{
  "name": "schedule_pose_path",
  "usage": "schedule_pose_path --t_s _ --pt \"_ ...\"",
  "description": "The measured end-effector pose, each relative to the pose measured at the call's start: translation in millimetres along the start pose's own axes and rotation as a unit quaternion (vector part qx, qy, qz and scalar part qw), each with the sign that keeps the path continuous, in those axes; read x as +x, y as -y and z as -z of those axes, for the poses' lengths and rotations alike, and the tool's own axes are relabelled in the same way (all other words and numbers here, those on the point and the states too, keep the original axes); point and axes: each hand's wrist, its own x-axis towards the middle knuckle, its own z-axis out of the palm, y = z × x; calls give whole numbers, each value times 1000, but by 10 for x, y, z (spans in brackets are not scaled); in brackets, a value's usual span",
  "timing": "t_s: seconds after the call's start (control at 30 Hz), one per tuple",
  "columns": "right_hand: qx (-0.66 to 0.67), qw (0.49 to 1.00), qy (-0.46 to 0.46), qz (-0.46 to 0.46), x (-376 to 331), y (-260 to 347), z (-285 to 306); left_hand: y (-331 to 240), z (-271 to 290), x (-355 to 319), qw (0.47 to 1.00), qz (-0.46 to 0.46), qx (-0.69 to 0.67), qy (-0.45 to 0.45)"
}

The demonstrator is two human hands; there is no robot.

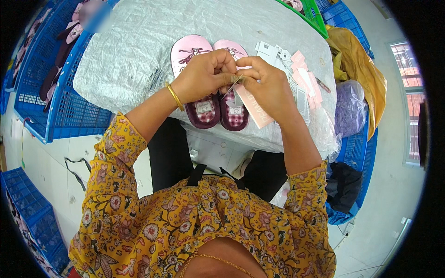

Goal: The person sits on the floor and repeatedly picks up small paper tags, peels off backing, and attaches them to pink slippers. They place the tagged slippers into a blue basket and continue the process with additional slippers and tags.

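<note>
With fingers of left hand bent and pinched together, held a thin pale piece jointly with right hand, also bent in a pinch. Could not tell exactly the shape of this piece, being so small and half covered.

Going from left to right, saw first a blue crate, standing beside the table and well apart from both hands. Next found left slipper flat on the table, partly hidden under left hand, with pink end away from the body and dark red checked end near it. Just beside, found right slipper lying in the same direction, long axis pointing from the body to the far side. Judged as most important this relation: right slipper directly below the meeting fingers, with neither hand clearly nearer.

Below right hand, noticed a pink card, long axis slanting from the fingers toward the body and to the right, nearer to right hand. Could not tell whether gripped or only lying there. Farther right, saw white tags and pink pieces spread on the table, then a purple bag beyond its edge.
</note>
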Motion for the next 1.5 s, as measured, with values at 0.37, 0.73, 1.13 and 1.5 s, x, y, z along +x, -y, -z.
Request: schedule_pose_path --t_s 0.37,0.73,1.13,1.5 --pt "11 998 -42 55 13 -102 -27 -39 -37 -41 994 -27 103 -24" --pt "-70 992 -36 99 29 -24 -31 149 -95 -61 964 -108 231 -78" --pt "16 998 4 54 8 -48 -32 -27 -21 -309 910 -179 278 -249" --pt "-67 976 198 -66 679 -239 240 137 332 -535 861 -154 455 -168"
